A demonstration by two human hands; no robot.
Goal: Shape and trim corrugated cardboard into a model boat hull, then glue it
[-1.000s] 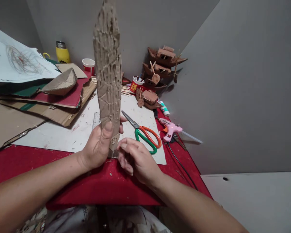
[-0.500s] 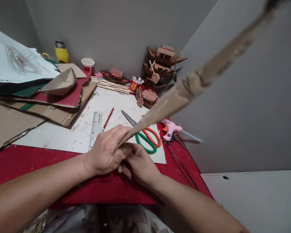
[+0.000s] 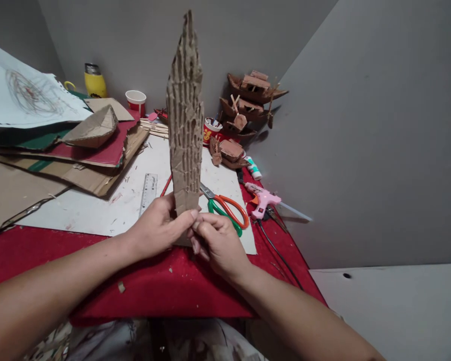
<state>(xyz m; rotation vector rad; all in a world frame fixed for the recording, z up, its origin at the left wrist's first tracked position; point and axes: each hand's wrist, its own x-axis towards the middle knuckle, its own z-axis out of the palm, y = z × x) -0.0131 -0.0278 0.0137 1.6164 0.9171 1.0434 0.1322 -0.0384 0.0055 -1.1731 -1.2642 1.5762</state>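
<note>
A tall strip of corrugated cardboard (image 3: 185, 125) stands upright in front of me, its ridges bared and its upper end torn to a ragged point. My left hand (image 3: 163, 225) is closed on its lower part, thumb across the front. At the strip's lower right edge, my right hand (image 3: 218, 240) pinches with thumb and fingers. Behind the strip lie scissors (image 3: 229, 205) with one orange and one green handle. A clear ruler (image 3: 149, 190) and a partly hidden red pencil (image 3: 166, 185) are beyond my left hand.
Cardboard sheets (image 3: 97, 175) are piled at left, with a folded cardboard boat (image 3: 93, 128) on top. Brown model boats (image 3: 255, 95) stand at the back right. A pink glue gun (image 3: 263, 199) with its cord lies at right. Paper cups (image 3: 136, 103) and a yellow bottle (image 3: 95, 82) stand behind.
The cardboard strip has swung from slanting up to the right to upright, its ridged face now towards me. A small scrap now shows near the table's front edge.
</note>
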